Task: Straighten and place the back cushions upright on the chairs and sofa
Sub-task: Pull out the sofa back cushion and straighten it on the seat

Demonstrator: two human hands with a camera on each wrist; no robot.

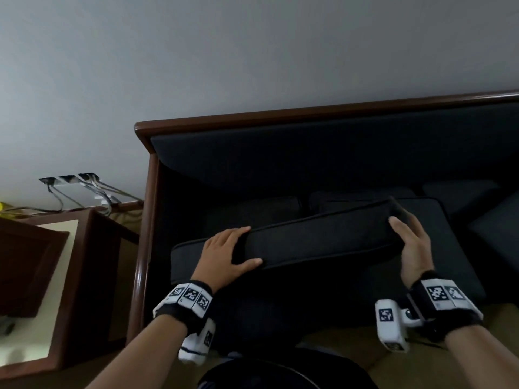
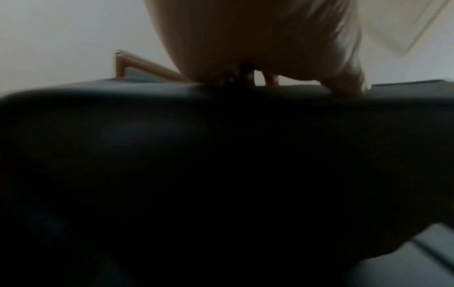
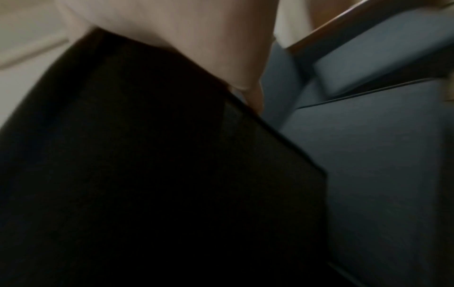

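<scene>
- We see our left hand and right hand gripping opposite ends of a dark back cushion.
- It lies tilted over the sofa seat.
- A wooden side table stands left, cables behind it.

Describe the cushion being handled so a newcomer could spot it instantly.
Find the wood-framed dark sofa against the grey wall. Over its seat, the left hand and right hand grip a long dark back cushion by its ends. Unlike the other cushions, it is the one held.
</scene>
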